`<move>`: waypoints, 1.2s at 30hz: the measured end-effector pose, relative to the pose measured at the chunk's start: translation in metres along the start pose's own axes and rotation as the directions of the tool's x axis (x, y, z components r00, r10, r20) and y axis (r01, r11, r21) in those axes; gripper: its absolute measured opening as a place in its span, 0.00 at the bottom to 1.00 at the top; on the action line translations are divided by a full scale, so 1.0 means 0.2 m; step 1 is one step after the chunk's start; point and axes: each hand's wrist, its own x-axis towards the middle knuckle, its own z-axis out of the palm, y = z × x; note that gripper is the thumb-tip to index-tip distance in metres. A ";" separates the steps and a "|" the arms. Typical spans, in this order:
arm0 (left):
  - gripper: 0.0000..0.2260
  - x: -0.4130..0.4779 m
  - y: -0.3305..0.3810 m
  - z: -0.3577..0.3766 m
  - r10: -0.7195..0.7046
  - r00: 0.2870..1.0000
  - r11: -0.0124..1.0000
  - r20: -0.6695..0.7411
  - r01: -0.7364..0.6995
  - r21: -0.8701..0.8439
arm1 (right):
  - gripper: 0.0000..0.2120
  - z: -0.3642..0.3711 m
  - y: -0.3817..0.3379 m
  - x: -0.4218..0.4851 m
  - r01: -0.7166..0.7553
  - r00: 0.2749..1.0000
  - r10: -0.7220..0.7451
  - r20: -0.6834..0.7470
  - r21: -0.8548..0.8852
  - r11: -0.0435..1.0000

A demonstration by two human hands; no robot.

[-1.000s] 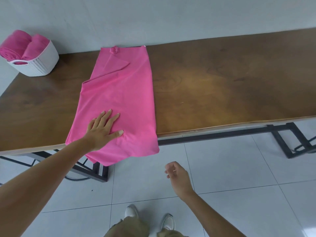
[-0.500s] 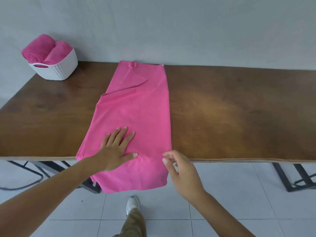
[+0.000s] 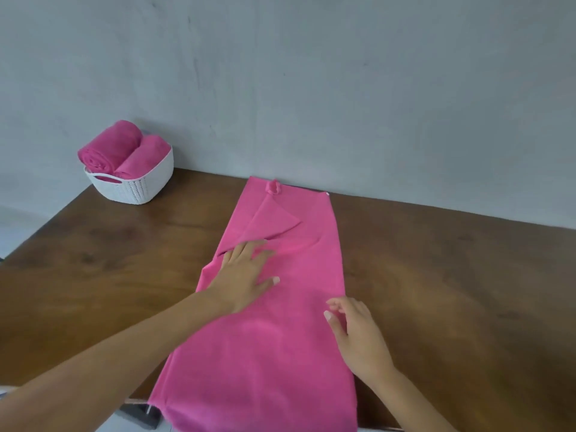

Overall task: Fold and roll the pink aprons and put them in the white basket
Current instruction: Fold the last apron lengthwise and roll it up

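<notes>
Apron (image 3: 280,332), folded lengthwise into a long pink strip, lies across the table (image 3: 436,275) under and between both hands. Its far end is against the wall (image 3: 311,88), well beyond the fingertips, and its near end hangs over the table edge back toward the person's wrists. The left hand (image 3: 246,275) rests flat on the strip's left half, palm down, with the fingers straight and spread wide, holding nothing, and the thumb stretched out toward the right hand. Just past its fingertips a triangular flap (image 3: 271,221) of the cloth is folded over on top, its point aimed to the right. Farther on, at the wall end, sits a small bunched knot (image 3: 273,186) of pink fabric. The right hand (image 3: 358,335) is nearer the person than the left and apart from it. It sits at the strip's right edge with the back of the hand up and the fingers loosely curled. Its fingertips (image 3: 327,315) touch the cloth by that edge, but whether they pinch it cannot be told. Well off to the left of the left hand and farther away, at the table's back corner beside the wall, stands the basket (image 3: 134,190), white with a handle slot in its side. Two rolls (image 3: 109,151) of pink cloth lie in it side by side, touching, and stick up above its rim.
</notes>
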 end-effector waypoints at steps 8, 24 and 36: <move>0.30 0.51 -0.10 0.01 -0.036 0.967 0.996 0.251 0.015 0.083 | 0.12 0.04 0.05 0.25 -0.096 0.994 0.095 -0.045 -0.019 0.995; 0.18 0.88 -0.17 0.10 -0.085 0.994 0.949 -0.069 0.060 -0.308 | 0.10 -0.06 0.04 0.73 -0.087 0.994 0.088 -0.065 0.016 0.996; 0.19 1.01 -0.29 -0.04 -0.205 0.933 0.395 0.295 0.354 -0.848 | 0.10 -0.04 -0.04 1.53 0.041 0.997 -0.045 0.065 0.053 0.998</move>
